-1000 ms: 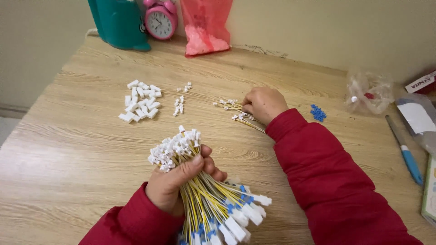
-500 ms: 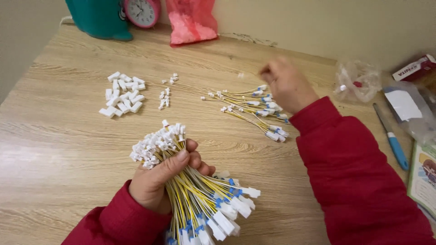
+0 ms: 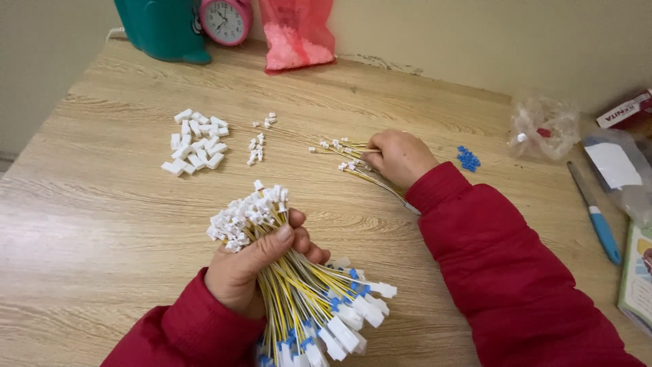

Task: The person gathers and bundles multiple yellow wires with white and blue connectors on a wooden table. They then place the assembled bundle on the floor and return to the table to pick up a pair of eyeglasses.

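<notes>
Wire leads (image 3: 343,153), yellow with small white connectors at their tips, lie in a loose spray on the wooden table (image 3: 102,224) directly under and to the left of our right hand (image 3: 399,158). Their long axes run from upper left, where the white tips fan out, down to the right, passing beneath the hand toward the red sleeve (image 3: 502,258). Our right hand rests on this small group with fingers curled down onto the wires; we cannot tell whether it pinches one lead or merely presses on several. It is clearly the nearer hand to these loose leads.

Our left hand (image 3: 251,268) is closed in a fist around a thick bundle of wires (image 3: 292,285), the same yellow leads, held tilted so that one cluster of white connectors stands above the thumb and the other end, with larger white housings and blue fittings, splays out below and to the right. The bundle sits well apart from the loose leads, nearer to us.

Further left on the table lies a pile of white connector housings (image 3: 195,141), with a smaller scatter of white pieces (image 3: 258,146) beside it. A few blue parts (image 3: 468,158) sit just right of our right hand. At the far edge stand a pink alarm clock (image 3: 225,20) and a pink plastic bag (image 3: 297,34).
</notes>
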